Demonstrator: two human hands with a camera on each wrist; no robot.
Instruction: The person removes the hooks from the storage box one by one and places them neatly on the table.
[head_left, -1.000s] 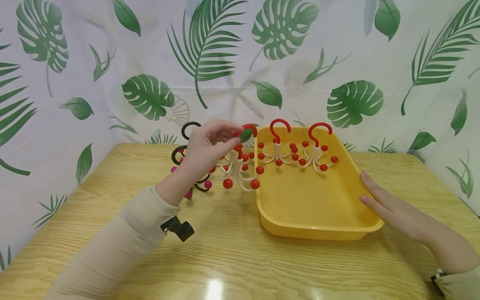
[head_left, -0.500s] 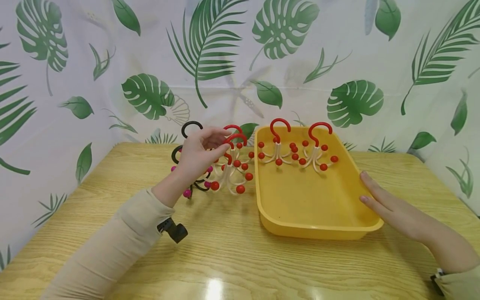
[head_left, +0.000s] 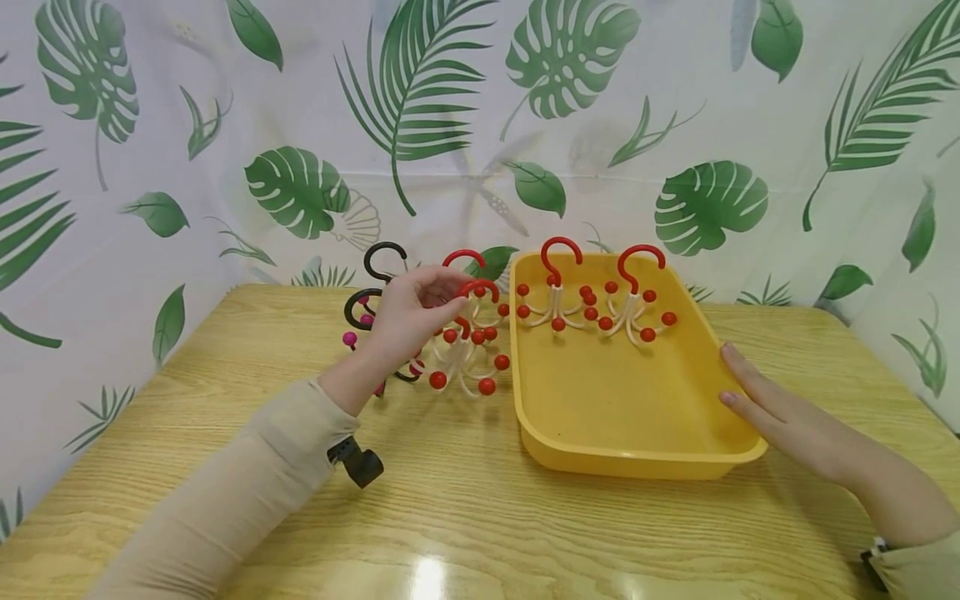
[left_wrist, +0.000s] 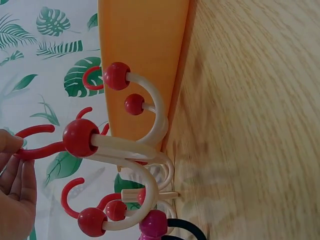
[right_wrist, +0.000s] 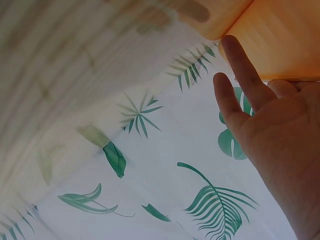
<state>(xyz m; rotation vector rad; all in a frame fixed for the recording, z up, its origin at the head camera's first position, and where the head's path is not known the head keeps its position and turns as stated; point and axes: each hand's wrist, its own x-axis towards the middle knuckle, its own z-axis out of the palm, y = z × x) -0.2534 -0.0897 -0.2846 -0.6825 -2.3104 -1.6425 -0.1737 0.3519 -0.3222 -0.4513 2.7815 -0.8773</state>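
My left hand (head_left: 408, 312) pinches the red hook of a white several-armed hook hanger (head_left: 459, 354) with red ball ends. It stands upright left of the yellow tray (head_left: 637, 457); I cannot tell whether its arms touch the table. The left wrist view shows thumb and fingers on the hook of this hanger (left_wrist: 125, 145). Behind it is another red-and-white hanger (head_left: 465, 257), partly hidden. My right hand (head_left: 780, 421) rests its straight fingers against the tray's right side; the right wrist view shows this hand (right_wrist: 285, 135) with fingers extended.
Two red-and-white hangers, a left one (head_left: 556, 300) and a right one (head_left: 632, 308), stand toward the back of the tray. Black hangers with magenta balls, one with its hook (head_left: 360, 308) showing, stand behind my left hand. A leaf-patterned cloth (head_left: 585, 167) hangs behind the table.
My left hand has carried the held hanger left and down, away from the tray's left rim, then slightly right again. The right hand and tray have not moved.
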